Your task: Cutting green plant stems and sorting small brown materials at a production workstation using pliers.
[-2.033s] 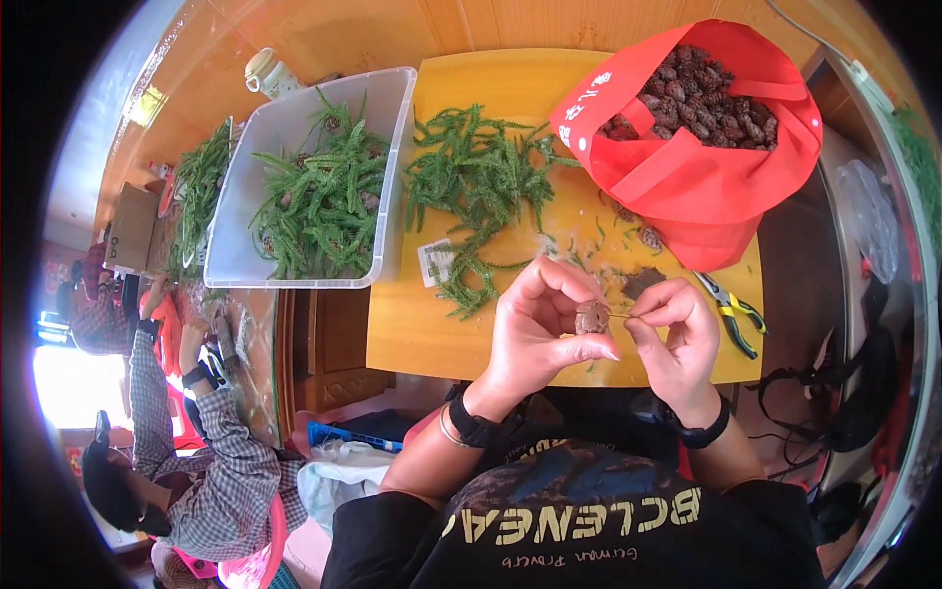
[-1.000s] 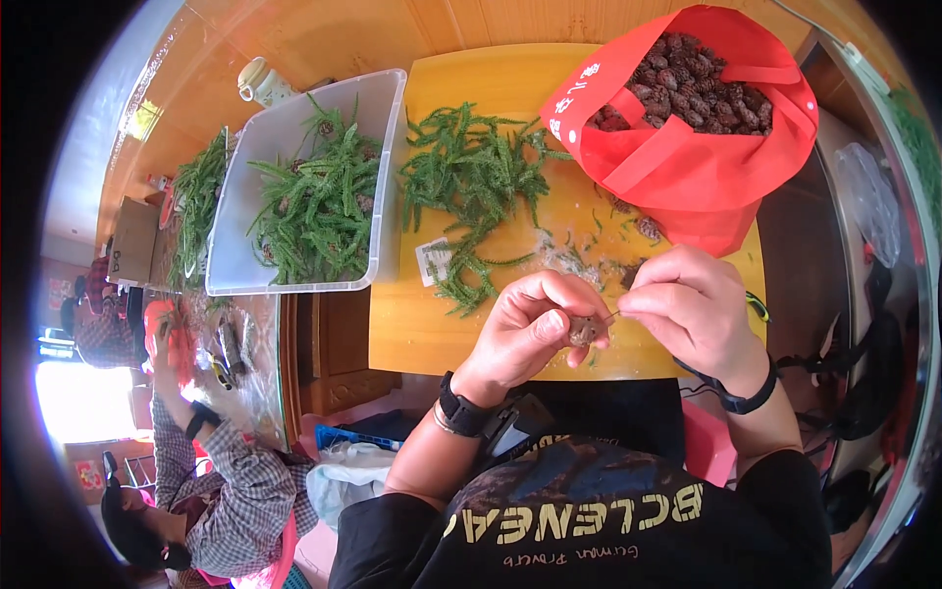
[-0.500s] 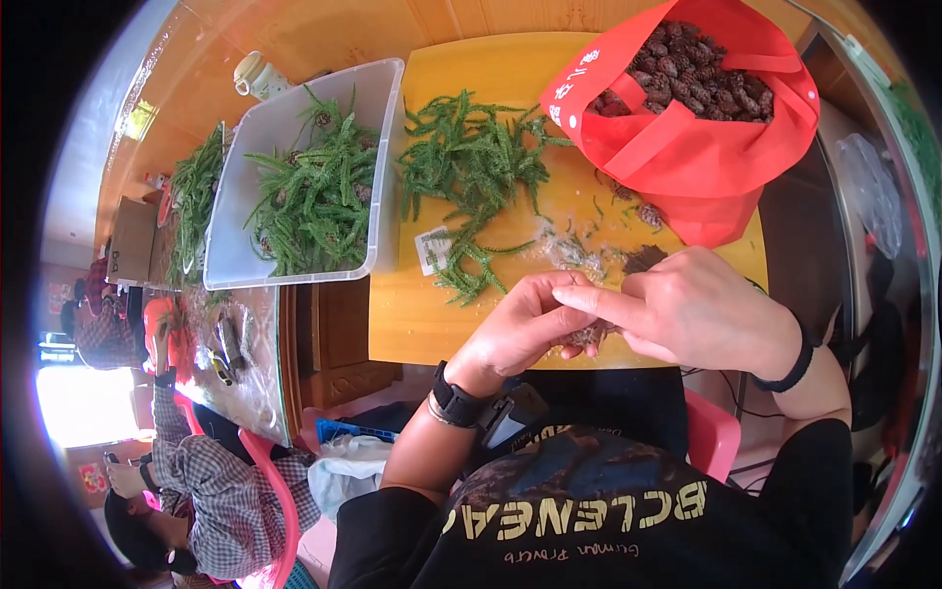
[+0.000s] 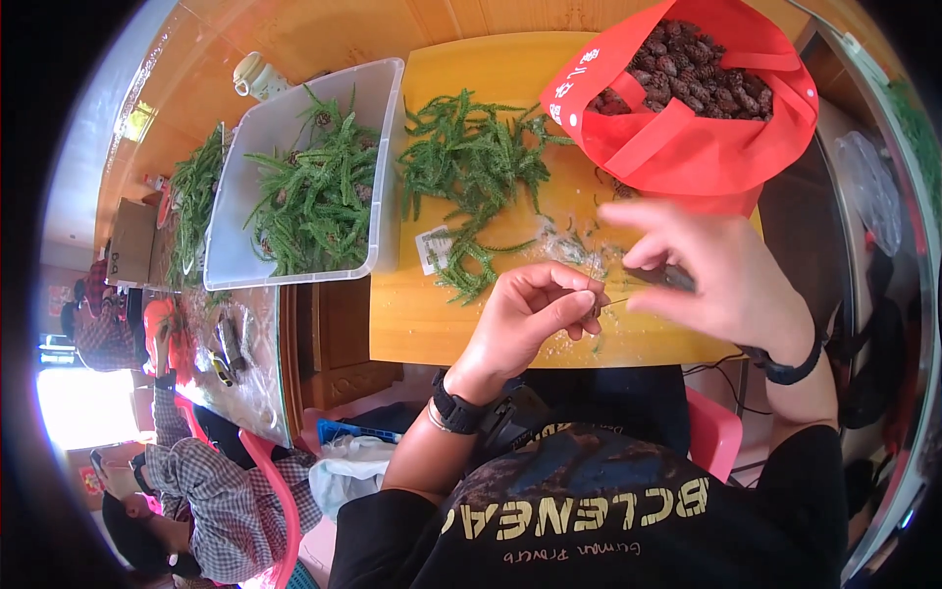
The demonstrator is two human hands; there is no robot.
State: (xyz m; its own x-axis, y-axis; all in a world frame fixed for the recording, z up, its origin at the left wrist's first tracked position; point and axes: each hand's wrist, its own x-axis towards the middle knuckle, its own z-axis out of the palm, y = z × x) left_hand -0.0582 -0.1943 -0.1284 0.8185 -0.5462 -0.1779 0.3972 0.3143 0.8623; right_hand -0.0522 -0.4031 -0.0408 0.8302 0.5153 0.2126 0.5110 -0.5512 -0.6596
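Note:
My left hand (image 4: 535, 319) is closed in a pinch over the near part of the yellow table (image 4: 422, 339). Between its fingertips is a small brown pine cone (image 4: 595, 306), mostly hidden, with a thin wire-like end sticking out to the right. My right hand (image 4: 731, 275) is apart from it, fingers spread and slightly smeared by motion, holding nothing that I can see. Under its fingers lies a dark brown bundle of thin strands (image 4: 677, 278). Green artificial pine sprigs (image 4: 476, 162) lie in a heap beyond my left hand.
A red bag (image 4: 687, 162) full of pine cones (image 4: 702, 74) stands at the far right. To the left, a clear plastic bin (image 4: 231, 240) holds sprigs and cones. White scraps (image 4: 569, 245) litter the table. Another person (image 4: 221, 501) sits at a side table, lower left.
My right hand has parted from my left and moved up and right, its fingers spreading over the dark bundle. The left hand keeps its pinch, turned slightly.

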